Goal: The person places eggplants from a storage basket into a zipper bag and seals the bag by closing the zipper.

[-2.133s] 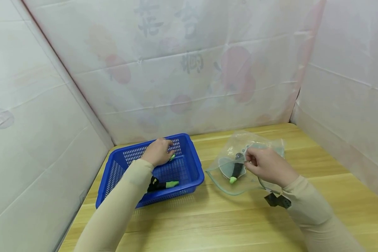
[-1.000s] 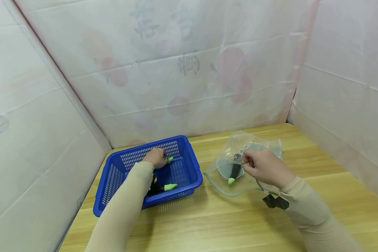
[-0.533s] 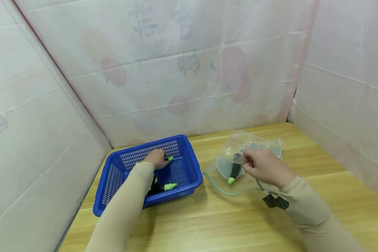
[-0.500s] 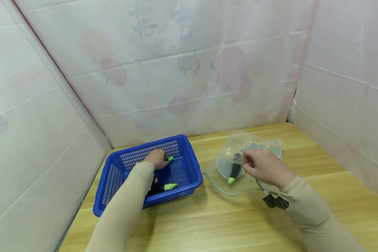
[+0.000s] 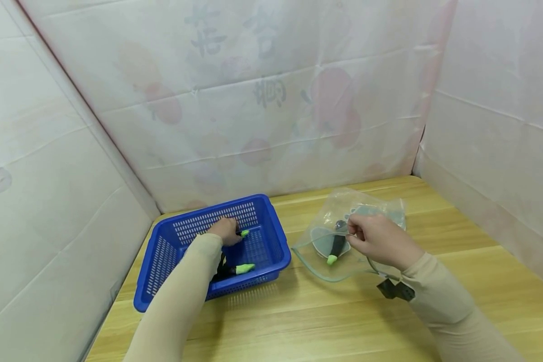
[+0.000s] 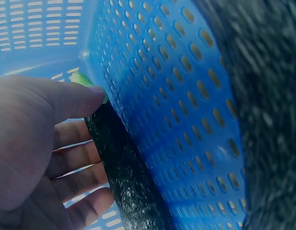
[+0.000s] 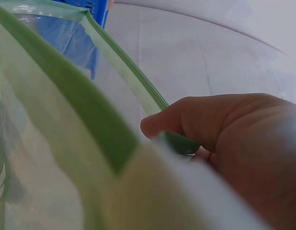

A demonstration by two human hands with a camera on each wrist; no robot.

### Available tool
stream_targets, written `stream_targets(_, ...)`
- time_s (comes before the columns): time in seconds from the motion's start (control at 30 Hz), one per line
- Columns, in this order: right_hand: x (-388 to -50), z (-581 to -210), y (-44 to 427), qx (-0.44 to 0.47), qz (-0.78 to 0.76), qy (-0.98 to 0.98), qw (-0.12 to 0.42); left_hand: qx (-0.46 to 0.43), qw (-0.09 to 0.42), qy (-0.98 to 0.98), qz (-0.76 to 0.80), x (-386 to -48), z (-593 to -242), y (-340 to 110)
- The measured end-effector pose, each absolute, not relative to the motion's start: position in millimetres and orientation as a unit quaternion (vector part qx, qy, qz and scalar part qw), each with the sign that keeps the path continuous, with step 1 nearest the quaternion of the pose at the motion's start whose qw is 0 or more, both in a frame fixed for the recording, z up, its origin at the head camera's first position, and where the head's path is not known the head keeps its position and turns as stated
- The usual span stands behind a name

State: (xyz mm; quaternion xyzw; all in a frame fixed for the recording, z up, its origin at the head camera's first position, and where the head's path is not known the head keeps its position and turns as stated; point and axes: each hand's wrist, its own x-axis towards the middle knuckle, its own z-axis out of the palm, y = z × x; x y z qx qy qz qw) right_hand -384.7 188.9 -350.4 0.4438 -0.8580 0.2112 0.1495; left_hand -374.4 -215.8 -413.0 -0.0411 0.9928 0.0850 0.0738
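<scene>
In the head view, my left hand (image 5: 225, 231) reaches into a blue plastic basket (image 5: 278, 231). It holds a dark, bumpy cucumber (image 6: 126, 163) with a light green tip. The left wrist view shows my thumb across it near the tip and my other fingers along its far side. A second dark cucumber (image 5: 244, 268) lies in the basket's near side, partly hidden by my sleeve. My right hand (image 5: 382, 239) pinches the green-edged mouth of a clear zip bag (image 5: 314, 271), which gapes toward the basket. Inside the bag lies another dark cucumber (image 5: 338, 245), its green tip facing the opening.
Basket and bag stand on a wood-grain table (image 5: 298, 322). Pale printed sheeting (image 5: 253, 115) rises behind the table and at both sides. A small black object (image 5: 395, 290) hangs below my right wrist.
My left hand has lowered into the basket and taken hold of the far cucumber, whose tip has shifted slightly toward me in the last half second. My right hand keeps its grip on the bag.
</scene>
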Motion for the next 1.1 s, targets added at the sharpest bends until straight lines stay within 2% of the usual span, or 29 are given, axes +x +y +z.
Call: stream_targets(1.1, -383.6, -349.1, 188.1, 0.443, 0.215, -0.858, 0.148, -0.032, 0.075, 0.992, 0.095, -376.2, -413.3, -217.4)
